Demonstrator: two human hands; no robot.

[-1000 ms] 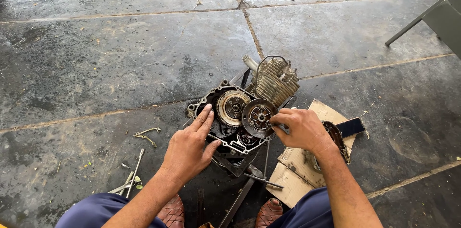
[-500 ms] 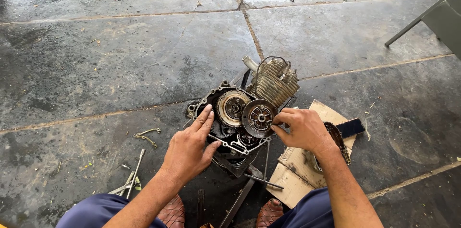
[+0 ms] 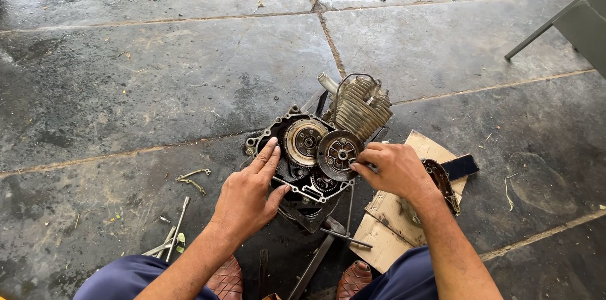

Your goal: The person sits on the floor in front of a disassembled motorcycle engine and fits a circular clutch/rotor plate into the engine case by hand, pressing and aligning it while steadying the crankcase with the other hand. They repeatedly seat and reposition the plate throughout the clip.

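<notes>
While the engine (image 3: 322,148) lies open-side up on the floor (image 3: 158,72), finned cylinder (image 3: 360,107) pointing far-right, left hand (image 3: 247,196) rests flat, released; right hand (image 3: 394,168) pinches the clutch disc (image 3: 338,153); cardboard (image 3: 394,211) right, loose tools (image 3: 170,237) near-left.

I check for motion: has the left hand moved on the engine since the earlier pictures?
No. The left hand lies flat at the same spot on the open engine case, judged against the floor crack.

Single view only: head-worn camera, pitched steeply down and forward over wearer's own knees. Close range; hands (image 3: 315,180) and opened engine (image 3: 322,148) sit centre frame, near lens. Concrete floor (image 3: 158,85) fills upper frame, receding away. No second view, no overlap to report.
</notes>
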